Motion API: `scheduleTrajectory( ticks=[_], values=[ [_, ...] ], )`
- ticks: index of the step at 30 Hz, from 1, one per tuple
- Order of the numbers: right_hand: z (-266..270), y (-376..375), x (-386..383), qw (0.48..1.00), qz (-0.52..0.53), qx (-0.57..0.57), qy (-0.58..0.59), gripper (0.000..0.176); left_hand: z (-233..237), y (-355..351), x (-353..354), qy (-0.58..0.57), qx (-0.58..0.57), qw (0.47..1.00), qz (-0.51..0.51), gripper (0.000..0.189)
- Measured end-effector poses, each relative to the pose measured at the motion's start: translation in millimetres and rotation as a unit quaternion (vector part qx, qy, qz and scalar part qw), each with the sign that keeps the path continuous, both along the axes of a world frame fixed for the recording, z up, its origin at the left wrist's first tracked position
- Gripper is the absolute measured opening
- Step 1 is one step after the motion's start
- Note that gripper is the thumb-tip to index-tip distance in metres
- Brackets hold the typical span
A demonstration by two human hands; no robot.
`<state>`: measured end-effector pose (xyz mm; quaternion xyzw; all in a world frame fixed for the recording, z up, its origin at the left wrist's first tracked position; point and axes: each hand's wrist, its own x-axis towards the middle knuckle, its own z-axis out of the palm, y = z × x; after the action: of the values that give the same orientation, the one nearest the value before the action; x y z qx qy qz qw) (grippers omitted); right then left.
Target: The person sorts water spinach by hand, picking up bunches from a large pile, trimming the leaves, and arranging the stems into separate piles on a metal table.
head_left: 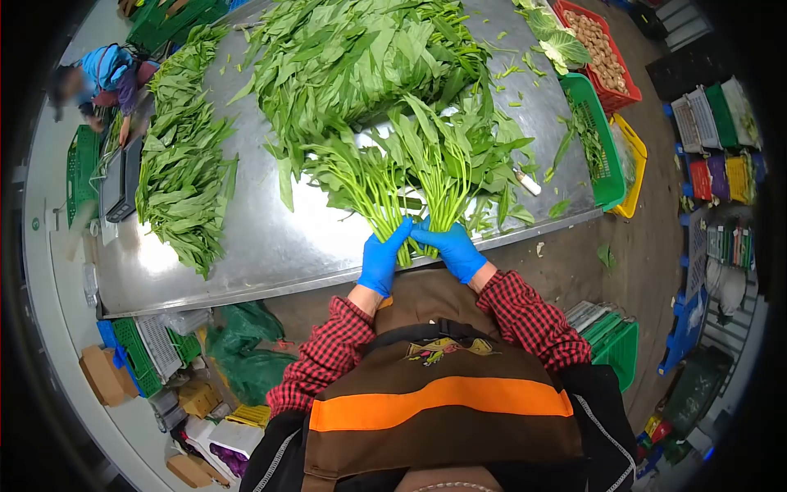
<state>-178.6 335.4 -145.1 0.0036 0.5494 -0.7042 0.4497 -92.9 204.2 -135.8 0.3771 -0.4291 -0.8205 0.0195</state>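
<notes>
My left hand [384, 257], in a blue glove, is closed round the stems of a bunch of water spinach [369, 190]. Beside it my right hand [456, 248], gloved too, grips a second bunch of water spinach [439, 168]. The two hands touch or nearly touch at the near edge of the metal table [270, 246], leaves pointing away from me. Beyond the bunches lies a large heap of water spinach [361, 61]. A white-handled tool [529, 183], perhaps a knife, rests to the right, its far end hidden among leaves.
A long row of leafy greens [184, 156] lies on the left, next to a dark scale-like device [123, 180]. Another person [111, 70] stands at the far left. Right of the table are a green crate [602, 156], a yellow crate [635, 168] and a red crate [623, 97].
</notes>
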Motion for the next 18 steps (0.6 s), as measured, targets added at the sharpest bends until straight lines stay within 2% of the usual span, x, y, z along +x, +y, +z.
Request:
scheduleTrajectory(
  ticks=[5,7,8,9,10,11,13,14,15,17,18],
  values=[
    [2,2,3,0.999,-0.012,0.014,0.034,0.015,-7,6,2,0.005,0.040,0.999,-0.002,0.034],
    [6,5,2,0.998,-0.024,0.010,0.049,0.015,-15,12,-1,-0.007,-0.016,0.997,0.075,0.031],
    [9,9,0,0.995,-0.067,0.022,0.069,0.015,-27,2,-1,0.016,0.022,0.992,0.124,0.027],
    [11,12,-4,0.989,-0.110,0.034,0.091,0.015,-15,-8,-6,0.016,0.038,0.976,0.213,0.023],
    [3,19,-9,0.982,-0.128,0.067,0.124,0.017,-19,-22,-6,0.054,0.024,0.960,0.273,0.022],
    [-5,28,-19,0.981,-0.132,0.070,0.126,0.017,-23,-37,-2,0.052,-0.022,0.958,0.281,0.020],
    [-11,44,-40,0.953,-0.153,0.139,0.223,0.019,-22,-58,3,0.003,-0.106,0.939,0.326,0.020],
    [-9,51,-49,0.908,-0.192,0.182,0.325,0.021,-19,-63,4,0.002,-0.172,0.926,0.337,0.021],
    [-2,51,-56,0.906,-0.194,0.183,0.328,0.021,-18,-70,4,0.011,-0.193,0.922,0.336,0.021],
    [16,54,-57,0.951,-0.191,0.135,0.204,0.022,0,-66,2,0.037,-0.210,0.924,0.317,0.022],
    [31,50,-53,0.953,-0.149,0.144,0.220,0.022,8,-60,-2,0.041,-0.210,0.925,0.314,0.022]
  ],
)
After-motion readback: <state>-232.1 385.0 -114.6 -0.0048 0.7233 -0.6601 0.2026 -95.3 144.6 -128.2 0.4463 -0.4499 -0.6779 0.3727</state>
